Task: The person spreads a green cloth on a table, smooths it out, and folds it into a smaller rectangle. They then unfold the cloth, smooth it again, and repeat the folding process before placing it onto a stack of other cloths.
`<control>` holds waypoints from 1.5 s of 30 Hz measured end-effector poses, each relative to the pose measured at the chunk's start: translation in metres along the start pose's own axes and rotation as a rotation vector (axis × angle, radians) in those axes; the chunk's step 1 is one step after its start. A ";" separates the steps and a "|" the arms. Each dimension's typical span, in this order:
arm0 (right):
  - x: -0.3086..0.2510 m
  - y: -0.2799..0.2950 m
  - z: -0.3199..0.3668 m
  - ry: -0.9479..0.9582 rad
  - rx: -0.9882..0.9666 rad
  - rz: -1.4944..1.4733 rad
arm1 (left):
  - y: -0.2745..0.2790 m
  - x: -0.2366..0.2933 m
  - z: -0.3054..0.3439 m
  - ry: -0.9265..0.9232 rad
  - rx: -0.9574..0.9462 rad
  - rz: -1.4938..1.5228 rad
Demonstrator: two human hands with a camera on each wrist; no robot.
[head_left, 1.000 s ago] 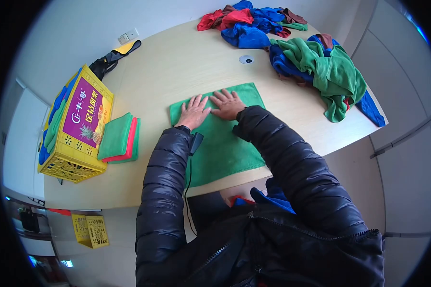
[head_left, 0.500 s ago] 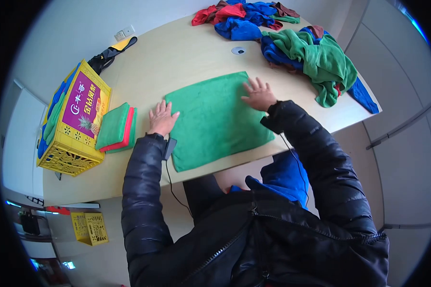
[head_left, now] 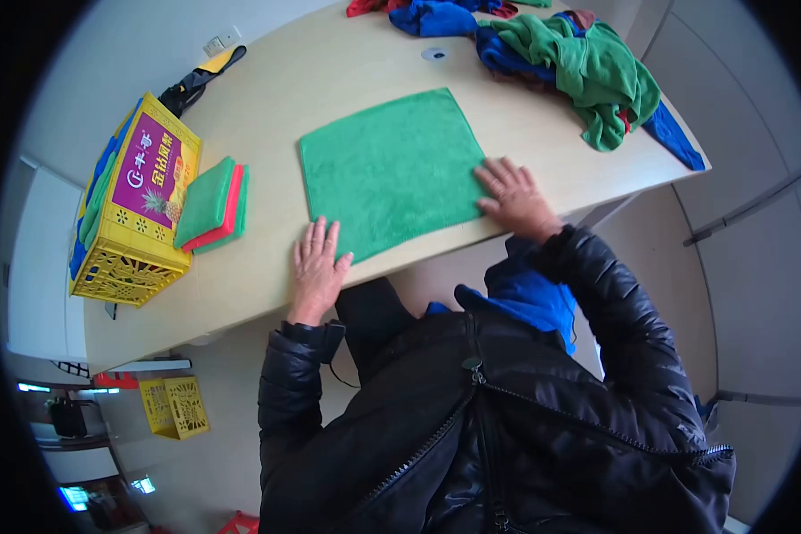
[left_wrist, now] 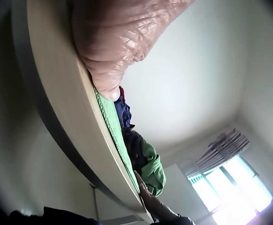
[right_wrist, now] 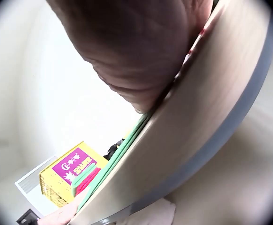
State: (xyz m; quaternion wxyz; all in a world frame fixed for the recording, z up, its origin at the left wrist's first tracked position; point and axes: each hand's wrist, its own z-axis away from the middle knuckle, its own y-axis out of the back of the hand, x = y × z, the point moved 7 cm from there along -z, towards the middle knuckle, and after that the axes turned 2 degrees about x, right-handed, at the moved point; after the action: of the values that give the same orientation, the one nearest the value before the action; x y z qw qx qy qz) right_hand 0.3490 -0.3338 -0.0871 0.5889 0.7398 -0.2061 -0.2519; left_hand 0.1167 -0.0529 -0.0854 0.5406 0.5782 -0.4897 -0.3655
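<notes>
A green towel point(head_left: 392, 169) lies spread flat on the table, its near edge close to the table's front edge. My left hand point(head_left: 319, 267) rests at its near left corner, fingers straight and thumb out to the side. At the near right corner my right hand point(head_left: 518, 198) lies with straight fingers over the towel's edge. In the left wrist view the thumb of the left hand point(left_wrist: 122, 42) touches the towel's edge point(left_wrist: 114, 124). The right wrist view shows the right hand point(right_wrist: 131, 51) low over the towel point(right_wrist: 122, 149).
Left on the table point(head_left: 267, 116) stands a yellow crate point(head_left: 138, 258) holding cloths, with folded green and red towels point(head_left: 212, 209) leaning beside it. Heaped cloths point(head_left: 587, 71) lie at the back right, more blue and red ones point(head_left: 432, 18) behind. Another yellow crate point(head_left: 176, 405) is on the floor.
Both hands moved apart from the towel's middle to its sides, then back toward me to the near corners. The towel looks smoothed flat, and the head view has shifted.
</notes>
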 end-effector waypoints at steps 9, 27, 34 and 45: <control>-0.009 0.010 0.013 0.069 0.103 0.039 | 0.008 0.020 0.021 -0.149 0.056 0.069; -0.041 0.030 0.058 0.310 0.223 -0.221 | 0.023 0.028 0.062 -0.211 0.365 0.115; -0.026 0.058 0.057 0.170 0.140 -0.527 | 0.063 0.003 0.063 -0.063 0.401 0.500; 0.035 0.033 -0.107 -0.191 -0.033 -1.000 | 0.035 -0.095 -0.094 0.277 0.201 1.195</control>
State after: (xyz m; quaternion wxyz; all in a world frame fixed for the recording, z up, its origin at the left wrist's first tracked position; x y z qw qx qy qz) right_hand 0.4426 -0.2798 -0.0405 0.3864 0.7121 0.1242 -0.5729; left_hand 0.1765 0.0656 -0.0467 0.6531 0.2941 -0.6862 0.1267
